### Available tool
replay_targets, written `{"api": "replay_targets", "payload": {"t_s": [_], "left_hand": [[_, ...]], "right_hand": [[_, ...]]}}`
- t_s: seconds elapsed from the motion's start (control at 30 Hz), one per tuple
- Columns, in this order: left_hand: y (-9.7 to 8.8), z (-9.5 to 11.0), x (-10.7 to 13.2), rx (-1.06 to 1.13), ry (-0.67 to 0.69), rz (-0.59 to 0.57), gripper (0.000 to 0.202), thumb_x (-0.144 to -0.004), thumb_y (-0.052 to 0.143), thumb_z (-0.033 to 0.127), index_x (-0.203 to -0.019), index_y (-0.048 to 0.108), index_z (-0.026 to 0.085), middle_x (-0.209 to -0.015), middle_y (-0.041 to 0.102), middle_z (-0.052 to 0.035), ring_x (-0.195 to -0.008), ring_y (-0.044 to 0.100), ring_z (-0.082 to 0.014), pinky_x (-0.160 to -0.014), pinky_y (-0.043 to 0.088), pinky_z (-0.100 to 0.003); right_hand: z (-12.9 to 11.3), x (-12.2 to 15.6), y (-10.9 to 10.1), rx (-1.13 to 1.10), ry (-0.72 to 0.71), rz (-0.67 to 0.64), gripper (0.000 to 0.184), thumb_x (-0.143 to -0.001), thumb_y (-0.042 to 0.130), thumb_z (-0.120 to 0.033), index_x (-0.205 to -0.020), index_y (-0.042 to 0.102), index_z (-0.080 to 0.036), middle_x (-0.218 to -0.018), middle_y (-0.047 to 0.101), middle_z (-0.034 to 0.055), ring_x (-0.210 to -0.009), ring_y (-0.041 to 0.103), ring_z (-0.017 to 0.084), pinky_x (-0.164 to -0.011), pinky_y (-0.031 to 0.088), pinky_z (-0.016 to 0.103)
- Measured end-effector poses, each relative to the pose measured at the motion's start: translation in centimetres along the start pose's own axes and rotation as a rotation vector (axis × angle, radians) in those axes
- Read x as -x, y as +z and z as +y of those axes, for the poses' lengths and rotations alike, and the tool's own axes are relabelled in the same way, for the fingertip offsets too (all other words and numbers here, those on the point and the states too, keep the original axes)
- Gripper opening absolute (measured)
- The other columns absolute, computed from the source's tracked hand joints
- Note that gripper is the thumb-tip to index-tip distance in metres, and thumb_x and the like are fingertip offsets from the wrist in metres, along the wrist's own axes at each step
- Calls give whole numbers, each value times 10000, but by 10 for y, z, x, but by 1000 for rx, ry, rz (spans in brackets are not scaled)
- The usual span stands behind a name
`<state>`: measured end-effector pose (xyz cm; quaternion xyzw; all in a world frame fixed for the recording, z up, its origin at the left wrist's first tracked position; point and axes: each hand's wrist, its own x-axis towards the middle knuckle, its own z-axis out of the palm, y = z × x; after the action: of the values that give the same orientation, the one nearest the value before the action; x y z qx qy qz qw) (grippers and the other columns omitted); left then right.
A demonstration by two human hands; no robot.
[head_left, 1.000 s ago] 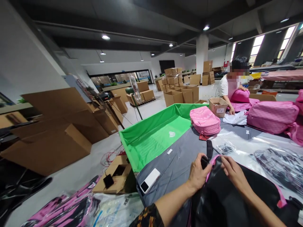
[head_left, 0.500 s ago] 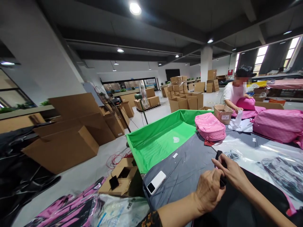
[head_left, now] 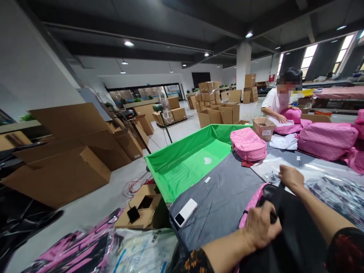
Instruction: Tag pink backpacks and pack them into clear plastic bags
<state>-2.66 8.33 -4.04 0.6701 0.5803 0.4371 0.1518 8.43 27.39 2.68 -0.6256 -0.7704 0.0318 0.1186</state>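
A black backpack with pink edging (head_left: 295, 231) lies under my hands at the lower right. My left hand (head_left: 260, 225) is closed around a dark piece at the near end of a black strap (head_left: 280, 191); its exact shape is hidden by my fingers. Farther up and to the right, my right hand (head_left: 291, 178) is a fist round the other end of that strap. The strap runs taut between the two hands, above the backpack.
A white phone (head_left: 186, 212) lies on the grey cloth (head_left: 222, 197). Beyond are a green fabric-lined bin (head_left: 187, 159), a pink backpack (head_left: 248, 144) and a small carton (head_left: 263, 129). A co-worker (head_left: 280, 98) handles white paper across the table. Plastic-wrapped pink bags (head_left: 82, 242) lie lower left.
My hands were close together on the black strap; the right has moved away up and right, drawing the strap out. More of the backpack's pink edge shows. The co-worker's white paper has been lowered.
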Motion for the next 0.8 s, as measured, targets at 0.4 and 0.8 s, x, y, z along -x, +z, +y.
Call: {"api": "replay_targets", "payload": {"t_s": [0.4,0.8], "left_hand": [[25,-75,58,202,-603,-103,189,-765,617,168,-889,494,241,-692,436,66,-664,435,-132,-661,337,-277],[5,-71,-132,-108,-394,136,145,-759,760,342,-836,702,234,-741,711,29,-765,656,-164,-767,478,-254]], "right_hand": [[53,-66,133,182,-40,-190,278,-909,483,-154,-975,750,-199,-945,769,155,-825,731,255,-565,390,285],[101,125,140,-43,-181,1,279,-1004,520,-396,-850,688,-235,-656,644,52,-531,624,195,-459,422,303]]}}
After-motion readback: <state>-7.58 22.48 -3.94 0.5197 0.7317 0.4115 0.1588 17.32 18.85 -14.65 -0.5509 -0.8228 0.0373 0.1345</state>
